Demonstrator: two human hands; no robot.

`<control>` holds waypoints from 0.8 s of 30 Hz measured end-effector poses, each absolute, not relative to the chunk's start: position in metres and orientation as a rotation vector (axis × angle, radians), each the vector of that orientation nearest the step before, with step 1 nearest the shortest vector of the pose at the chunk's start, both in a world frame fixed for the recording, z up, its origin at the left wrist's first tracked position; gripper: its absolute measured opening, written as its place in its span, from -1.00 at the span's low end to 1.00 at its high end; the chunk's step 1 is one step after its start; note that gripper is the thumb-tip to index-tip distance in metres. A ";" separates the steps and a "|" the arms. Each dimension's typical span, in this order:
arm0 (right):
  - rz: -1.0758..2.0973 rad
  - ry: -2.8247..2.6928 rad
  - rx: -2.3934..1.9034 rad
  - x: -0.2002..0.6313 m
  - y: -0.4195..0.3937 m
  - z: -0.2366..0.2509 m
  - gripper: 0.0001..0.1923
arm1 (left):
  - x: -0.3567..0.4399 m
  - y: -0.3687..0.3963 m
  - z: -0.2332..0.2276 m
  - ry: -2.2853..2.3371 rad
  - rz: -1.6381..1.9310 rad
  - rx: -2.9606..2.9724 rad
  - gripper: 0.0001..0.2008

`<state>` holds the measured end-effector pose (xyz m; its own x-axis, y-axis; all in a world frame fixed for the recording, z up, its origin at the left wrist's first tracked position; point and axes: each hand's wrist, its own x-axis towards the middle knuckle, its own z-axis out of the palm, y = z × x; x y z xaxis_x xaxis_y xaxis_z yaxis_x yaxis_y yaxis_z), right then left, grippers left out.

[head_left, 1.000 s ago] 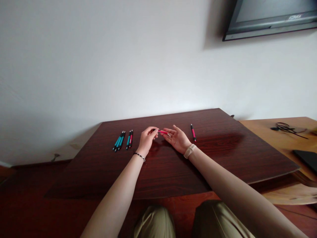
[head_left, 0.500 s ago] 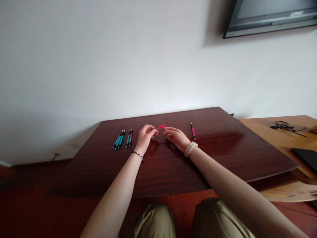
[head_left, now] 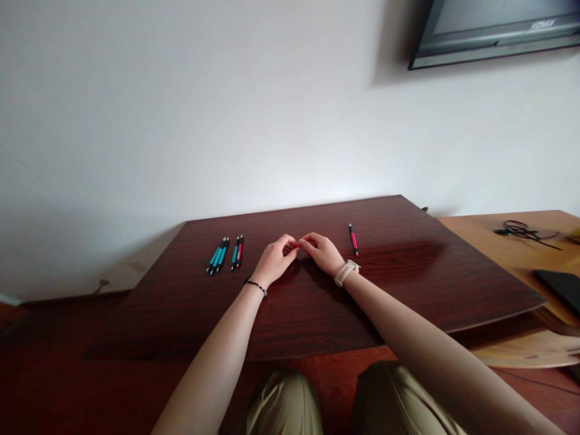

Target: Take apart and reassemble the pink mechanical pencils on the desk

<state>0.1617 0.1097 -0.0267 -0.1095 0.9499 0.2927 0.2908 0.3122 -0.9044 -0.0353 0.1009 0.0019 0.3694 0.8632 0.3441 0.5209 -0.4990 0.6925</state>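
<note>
Over the middle of the dark wooden table (head_left: pixel 317 326), my two hands meet around a pink pen (head_left: pixel 298 244). Only a small pink part of it shows between the fingers. My left hand (head_left: pixel 275 258), with a beaded bracelet at the wrist, is closed on one end. My right hand (head_left: pixel 323 252), wearing a light watch, pinches the other end. Beyond the right hand lies another pink pen (head_left: pixel 353 239) with black ends. Left of my hands are several teal pens (head_left: pixel 217 256), plus a teal pen (head_left: pixel 234 254) beside a pink pen (head_left: pixel 240 252).
A lighter wooden table (head_left: pixel 480 235) adjoins on the right, bearing a coiled black cable (head_left: pixel 521 231) and a flat black object (head_left: pixel 559 289). A wall-mounted screen (head_left: pixel 498 36) hangs at upper right. The white wall (head_left: pixel 272 109) stands behind the table.
My right hand has closed on the free end of the pink pen, and both hands have come together. The pen is now mostly hidden. The pens on the table have not moved.
</note>
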 end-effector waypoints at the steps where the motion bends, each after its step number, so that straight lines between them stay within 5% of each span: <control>1: 0.840 -1.632 -1.165 0.162 0.109 -0.026 -0.62 | -0.035 0.100 0.003 1.175 0.948 2.163 -0.89; 9: 0.748 -1.684 -1.267 0.161 0.106 -0.023 -0.63 | -0.035 0.103 -0.001 1.201 1.005 2.338 -0.97; 15: 0.722 -1.602 -1.300 0.160 0.104 -0.024 -0.83 | -0.039 0.107 -0.006 1.405 0.996 2.315 -0.97; 24: 0.751 -1.529 -1.353 0.166 0.105 -0.020 -0.69 | -0.041 0.105 -0.006 1.652 0.936 2.261 -0.94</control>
<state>0.1658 0.1052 -0.0201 0.0380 0.9697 0.2414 0.4013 0.2064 -0.8924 -0.0414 0.1054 -0.0065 0.1806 0.9089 0.3759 0.7898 -0.3618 0.4953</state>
